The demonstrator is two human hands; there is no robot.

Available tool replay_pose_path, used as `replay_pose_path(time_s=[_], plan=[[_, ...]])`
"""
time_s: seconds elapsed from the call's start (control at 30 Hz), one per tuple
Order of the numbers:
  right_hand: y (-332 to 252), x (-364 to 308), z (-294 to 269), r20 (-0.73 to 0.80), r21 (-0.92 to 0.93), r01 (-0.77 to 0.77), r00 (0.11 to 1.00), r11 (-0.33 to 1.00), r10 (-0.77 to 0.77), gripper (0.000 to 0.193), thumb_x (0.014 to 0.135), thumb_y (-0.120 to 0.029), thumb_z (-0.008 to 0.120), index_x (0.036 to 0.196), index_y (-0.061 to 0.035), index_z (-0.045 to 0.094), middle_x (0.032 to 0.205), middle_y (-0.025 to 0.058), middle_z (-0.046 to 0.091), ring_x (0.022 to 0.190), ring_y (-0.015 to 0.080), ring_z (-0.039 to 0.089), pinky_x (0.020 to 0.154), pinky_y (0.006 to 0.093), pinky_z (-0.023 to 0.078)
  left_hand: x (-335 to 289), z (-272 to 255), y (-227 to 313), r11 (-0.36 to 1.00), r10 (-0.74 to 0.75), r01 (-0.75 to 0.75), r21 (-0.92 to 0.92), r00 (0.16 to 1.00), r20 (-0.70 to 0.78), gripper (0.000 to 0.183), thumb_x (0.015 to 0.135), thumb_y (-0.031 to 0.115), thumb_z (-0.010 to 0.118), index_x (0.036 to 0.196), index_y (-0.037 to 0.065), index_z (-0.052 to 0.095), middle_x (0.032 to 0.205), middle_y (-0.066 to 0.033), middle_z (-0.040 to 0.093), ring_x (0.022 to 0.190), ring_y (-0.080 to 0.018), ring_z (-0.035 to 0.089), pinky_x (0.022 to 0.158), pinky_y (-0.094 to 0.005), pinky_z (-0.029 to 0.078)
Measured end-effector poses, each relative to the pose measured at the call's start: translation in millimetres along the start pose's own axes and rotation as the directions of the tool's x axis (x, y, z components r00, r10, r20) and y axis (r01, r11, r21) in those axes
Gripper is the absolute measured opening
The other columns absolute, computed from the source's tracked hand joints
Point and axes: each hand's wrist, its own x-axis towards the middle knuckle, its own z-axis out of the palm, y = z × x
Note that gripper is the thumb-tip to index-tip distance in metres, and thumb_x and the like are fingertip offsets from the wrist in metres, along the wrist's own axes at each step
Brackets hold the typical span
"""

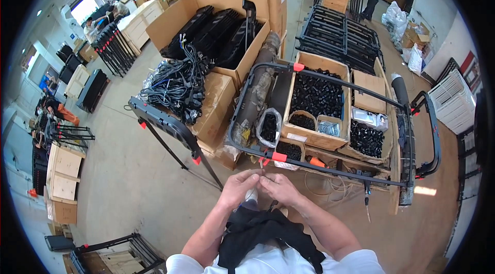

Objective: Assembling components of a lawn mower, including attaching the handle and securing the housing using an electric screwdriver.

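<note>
My left hand (238,186) and my right hand (281,189) meet in front of my body, fingertips pinched together. Between them sits something small and thin, too small to name. Just beyond the fingertips runs the near bar of a black tubular frame (337,173), which lies across the work stand. A red clip (279,157) is fitted on that bar, close to my right hand. Another red clip (298,67) sits on the far bar.
Under the frame, a wooden box (315,139) holds many small black parts. An orange-handled tool (315,161) lies below the bar, and a power screwdriver (367,187) hangs at the right. Bundled cables (178,88) sit on cartons at the left, behind a black panel on legs (167,125).
</note>
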Motion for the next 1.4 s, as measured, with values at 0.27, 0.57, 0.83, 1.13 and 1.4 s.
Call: replay_pose_path(time_s=[0.27, 0.57, 0.83, 1.13, 1.4], plan=[[19, 58, 1, 0.491, 0.106, -0.515, 0.771, 0.850, 0.406, 0.042, 0.112, -0.044, 0.053, 0.105, -0.0057, 0.068, 0.066, -0.0089, 0.043, 0.050, 0.0030, 0.031, 0.045, 0.0234, 0.023, 33, -58, -33, 0.982, -0.188, 0.187, 0.035, 0.982, 0.012, 0.031, 0.107, 0.025, 0.066, 0.123, 0.000, 0.075, 0.089, 0.0013, 0.072, 0.076, -0.0045, 0.062, 0.066, -0.0219, 0.049], [98, 103, 45, -0.113, 0.398, -0.298, 0.922, 0.867, 0.369, 0.034, 0.107, -0.039, 0.064, 0.091, -0.0084, 0.066, 0.070, -0.0031, 0.052, 0.060, 0.0092, 0.047, 0.053, 0.0282, 0.042, 97, -91, -70, 0.958, -0.284, 0.255, -0.133, 0.915, -0.287, 0.025, 0.105, 0.026, 0.069, 0.100, 0.002, 0.074, 0.072, 0.0029, 0.061, 0.063, -0.0058, 0.051, 0.057, -0.0240, 0.040], [94, 107, 39, -0.123, 0.473, -0.326, 0.896, 0.819, 0.428, 0.035, 0.109, -0.035, 0.061, 0.089, -0.0072, 0.065, 0.076, -0.0028, 0.053, 0.062, 0.0092, 0.047, 0.058, 0.0279, 0.041, 129, -109, -75, 0.947, -0.314, 0.318, 0.042, 0.946, -0.081, 0.027, 0.107, 0.023, 0.064, 0.107, -0.002, 0.074, 0.083, -0.0010, 0.069, 0.072, -0.0082, 0.059, 0.062, -0.0257, 0.048], [87, 115, 49, -0.116, 0.514, -0.288, 0.910, 0.808, 0.398, 0.032, 0.110, -0.033, 0.059, 0.098, -0.0049, 0.068, 0.078, -0.0034, 0.054, 0.064, 0.0091, 0.049, 0.060, 0.0277, 0.043, 149, -121, -59, 0.887, -0.434, 0.425, 0.182, 0.901, 0.012, 0.029, 0.107, 0.024, 0.064, 0.108, -0.004, 0.073, 0.082, -0.0023, 0.069, 0.062, -0.0083, 0.056, 0.056, -0.0248, 0.044], [90, 123, 56, -0.145, 0.515, -0.272, 0.907, 0.813, 0.396, 0.035, 0.111, -0.034, 0.057, 0.097, -0.0043, 0.067, 0.078, -0.0022, 0.054, 0.067, 0.0095, 0.050, 0.062, 0.0271, 0.043, 131, -105, -66, 0.948, -0.314, 0.317, -0.014, 0.934, -0.170, 0.028, 0.107, 0.023, 0.066, 0.109, -0.003, 0.076, 0.082, -0.0007, 0.065, 0.062, -0.0075, 0.050, 0.055, -0.0249, 0.039]])
